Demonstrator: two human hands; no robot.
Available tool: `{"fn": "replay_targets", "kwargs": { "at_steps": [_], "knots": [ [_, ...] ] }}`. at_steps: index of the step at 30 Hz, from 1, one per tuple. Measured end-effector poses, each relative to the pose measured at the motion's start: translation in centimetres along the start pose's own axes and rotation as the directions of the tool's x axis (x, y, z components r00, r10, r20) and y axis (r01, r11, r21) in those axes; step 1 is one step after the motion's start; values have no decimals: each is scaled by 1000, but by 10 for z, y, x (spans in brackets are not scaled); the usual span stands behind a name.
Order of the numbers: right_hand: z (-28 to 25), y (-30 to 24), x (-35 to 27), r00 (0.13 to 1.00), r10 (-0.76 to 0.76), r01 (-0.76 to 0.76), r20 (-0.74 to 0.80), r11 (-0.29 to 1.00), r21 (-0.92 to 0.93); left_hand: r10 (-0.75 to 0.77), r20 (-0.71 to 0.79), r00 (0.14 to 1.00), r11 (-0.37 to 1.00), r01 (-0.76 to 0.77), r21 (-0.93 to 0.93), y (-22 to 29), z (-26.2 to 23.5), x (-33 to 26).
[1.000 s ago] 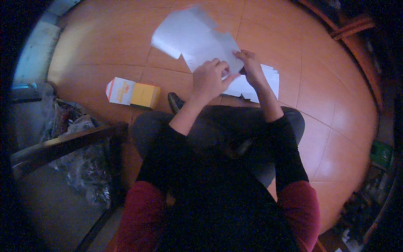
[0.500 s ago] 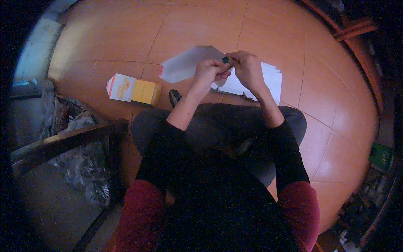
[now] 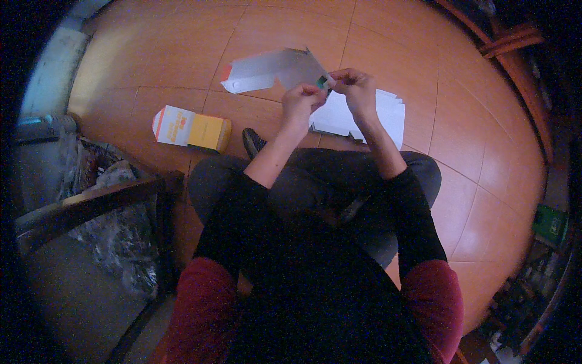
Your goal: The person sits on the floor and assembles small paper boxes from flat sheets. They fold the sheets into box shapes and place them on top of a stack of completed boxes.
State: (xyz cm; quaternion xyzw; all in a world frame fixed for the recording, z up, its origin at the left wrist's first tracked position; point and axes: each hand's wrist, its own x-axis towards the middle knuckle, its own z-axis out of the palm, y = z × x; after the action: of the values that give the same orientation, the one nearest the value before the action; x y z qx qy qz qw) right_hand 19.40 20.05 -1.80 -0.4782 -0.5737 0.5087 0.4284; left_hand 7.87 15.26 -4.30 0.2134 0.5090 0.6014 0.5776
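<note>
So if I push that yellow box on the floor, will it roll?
The yellow box probably won't roll, because it looks boxy and lies on a broad side. It might slide easily, since the floor tiles look smooth and shiny.

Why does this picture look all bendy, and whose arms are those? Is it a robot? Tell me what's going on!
No robot here, just a person with two bare hands. They wear a very wide camera on their head, looking down, so straight lines bend near the edges. The person sits on an orange tiled floor. Their left hand and right hand are together, pinching a thin, pale cut sheet near one end. Beyond the knees lies flat white card. Over to the left lies a yellow and white box.
</note>
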Motion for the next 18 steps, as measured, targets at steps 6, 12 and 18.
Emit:
{"fn": "replay_targets", "kwargs": {
  "at_steps": [6, 12, 18],
  "knots": [
    [4, -3, -3, 998, -55, 60, -44, 991, 124, -45, 106, 993, 958, 73, -279, 4, 0, 0],
    [9, -12, -13, 994, -84, 97, -76, 978, 187, -85, 165, 983, 942, 133, -310, 2, -1, 1],
    [16, -6, -17, 996, -58, 65, -70, 993, 99, -148, 185, 972, 922, 203, -330, 5, -6, 1]
  ]
}}
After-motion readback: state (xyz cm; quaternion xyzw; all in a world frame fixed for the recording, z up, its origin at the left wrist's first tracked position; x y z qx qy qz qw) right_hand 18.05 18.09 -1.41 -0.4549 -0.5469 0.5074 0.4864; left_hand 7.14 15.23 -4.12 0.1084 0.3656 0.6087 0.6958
